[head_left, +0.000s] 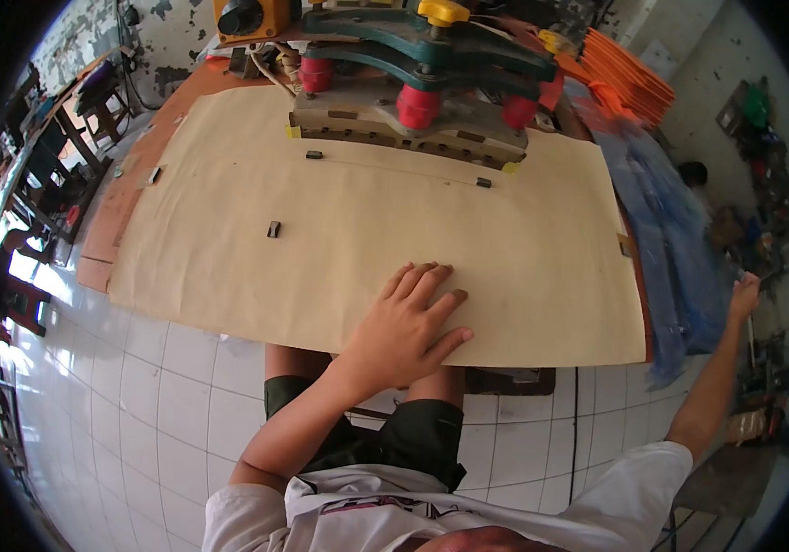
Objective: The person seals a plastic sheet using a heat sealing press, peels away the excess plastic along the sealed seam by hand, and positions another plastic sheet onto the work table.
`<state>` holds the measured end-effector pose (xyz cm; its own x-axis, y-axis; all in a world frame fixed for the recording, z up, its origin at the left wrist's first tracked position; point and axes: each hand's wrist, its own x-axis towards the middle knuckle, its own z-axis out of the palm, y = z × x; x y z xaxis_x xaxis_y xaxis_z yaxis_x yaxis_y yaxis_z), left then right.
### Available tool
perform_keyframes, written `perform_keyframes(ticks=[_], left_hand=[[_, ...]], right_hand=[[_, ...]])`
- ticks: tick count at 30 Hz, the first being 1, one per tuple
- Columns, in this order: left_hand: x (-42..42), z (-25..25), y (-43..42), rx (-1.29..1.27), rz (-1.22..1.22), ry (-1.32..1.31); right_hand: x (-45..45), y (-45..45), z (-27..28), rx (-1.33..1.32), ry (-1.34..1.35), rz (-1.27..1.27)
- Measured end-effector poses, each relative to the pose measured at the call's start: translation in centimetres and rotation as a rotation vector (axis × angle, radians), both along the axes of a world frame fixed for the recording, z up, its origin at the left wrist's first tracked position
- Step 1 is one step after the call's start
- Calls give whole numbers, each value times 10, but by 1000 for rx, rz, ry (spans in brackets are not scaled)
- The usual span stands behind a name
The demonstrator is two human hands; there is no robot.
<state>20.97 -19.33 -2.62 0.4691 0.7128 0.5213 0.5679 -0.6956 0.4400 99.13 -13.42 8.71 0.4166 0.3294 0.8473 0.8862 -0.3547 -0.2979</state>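
Note:
My left hand lies flat with fingers apart near the front edge of a large tan sheet that covers the tabletop. Off to the right, beyond the table edge, my right hand is closed beside a blue plastic sheet or bag. What its fingers hold, if anything, is too small to make out. Several small dark blocks are on the tan sheet, among them one block left of centre, another block and a third block nearer the back.
A press-like machine with green arms, a red knob and a yellow knob stands at the back. Its perforated base borders the sheet. An orange stack sits back right. The floor is white tile.

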Motion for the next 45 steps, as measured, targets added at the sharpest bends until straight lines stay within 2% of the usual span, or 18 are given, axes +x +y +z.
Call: perform_keyframes(ticks=[3, 9, 12, 14, 15, 20, 22, 24, 26, 28, 30, 32, 34, 35, 37, 40, 45], left_hand=[[1, 0, 0, 4, 4, 1], [2, 4, -2, -20, 9, 14], [3, 4, -3, -45, 11, 29], [4, 5, -5, -70, 37, 45], [4, 5, -4, -66, 20, 48], [7, 8, -4, -97, 44, 81], [9, 10, -4, -91, 46, 94], [9, 10, -3, -85, 48, 110], [10, 10, -2, -91, 51, 114], [13, 11, -2, -98, 58, 119], [14, 11, -2, -106, 74, 120], [15, 11, -1, -98, 81, 134], [16, 13, 0, -110, 79, 144], [16, 14, 0, -119, 79, 153], [18, 16, 0, -120, 82, 160], [19, 16, 0, -126, 91, 160], [19, 16, 1, -144, 84, 134]], right_hand=[[10, 12, 19, 66, 105, 67], [61, 45, 52, -48, 749, 353], [-40, 25, 57, -66, 897, 261], [-77, 14, 55, 203, 1046, 134], [-69, 9, 51, 216, 1047, 120], [33, 11, -36, 779, 1451, 235], [46, 14, -45, 917, 1527, 254], [60, 21, -35, 936, 1503, 274], [60, 29, -20, 812, 1403, 292], [25, 30, 7, 356, 1172, 259], [61, 58, 12, 242, 1015, 403], [-4, 68, 34, 360, 863, 486], [-40, 75, 59, 275, 752, 477], [-43, 81, 65, 274, 756, 475], [-46, 97, 75, 333, 621, 647], [-52, 111, 89, 326, 497, 697], [-50, 130, 106, 415, 459, 752]])
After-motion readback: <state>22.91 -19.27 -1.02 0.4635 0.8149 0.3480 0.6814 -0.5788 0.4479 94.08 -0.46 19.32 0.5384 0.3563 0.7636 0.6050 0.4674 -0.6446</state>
